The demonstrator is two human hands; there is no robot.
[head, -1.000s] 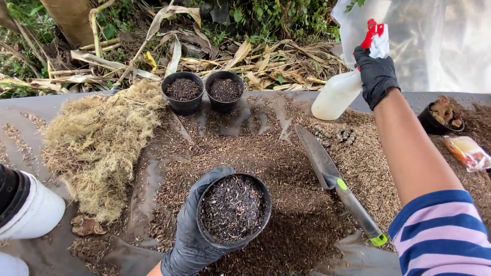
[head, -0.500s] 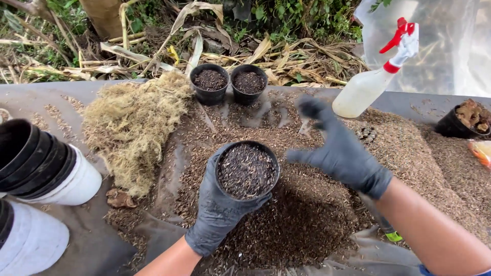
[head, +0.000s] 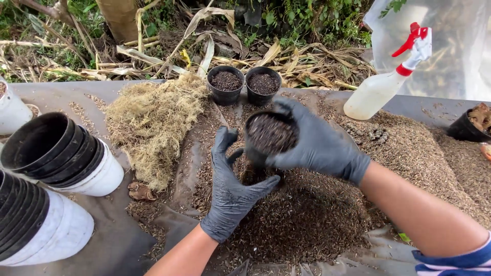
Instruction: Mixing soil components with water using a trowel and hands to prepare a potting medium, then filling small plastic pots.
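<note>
The right hand [head: 319, 145] wraps its grip around a black pot [head: 270, 137] filled with soil, held above the soil heap [head: 302, 214] on the table [head: 110, 240], while the left hand [head: 232, 186], open-fingered, sits just beside the pot, two filled pots [head: 244, 84] beyond it.

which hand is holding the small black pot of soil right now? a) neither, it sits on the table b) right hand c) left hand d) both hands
b: the right hand wraps the black pot, while the left hand is open just below it, fingers spread.
</note>
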